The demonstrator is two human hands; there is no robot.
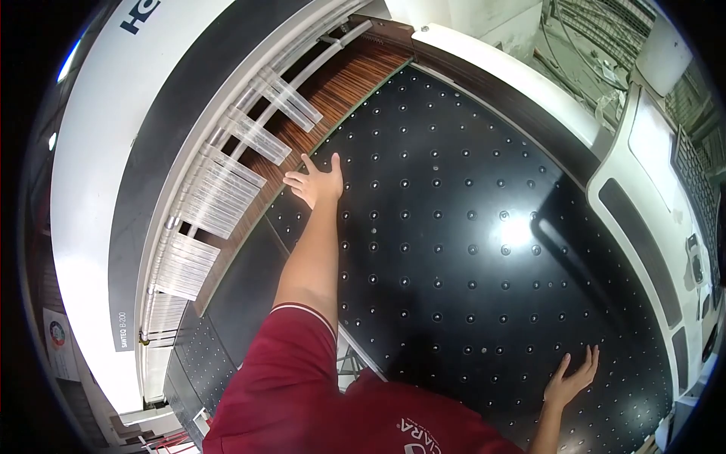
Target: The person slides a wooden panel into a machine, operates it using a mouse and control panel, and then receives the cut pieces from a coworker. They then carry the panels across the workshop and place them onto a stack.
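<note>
A large black table (pixel 469 227) studded with small round air nozzles fills the middle of the view. My left hand (pixel 316 181) reaches far forward, fingers spread, resting near the table's far left edge beside a wood-grain panel (pixel 333 94) that lies under the machine's clear plastic strips (pixel 227 189). My right hand (pixel 573 377) lies flat and open on the table's near right part. Neither hand holds anything. My arm wears a dark red sleeve.
A white and grey machine housing (pixel 113 151) curves along the left. A white control console with a keyboard (pixel 681 166) stands at the right. A second black table section (pixel 242 287) lies lower left.
</note>
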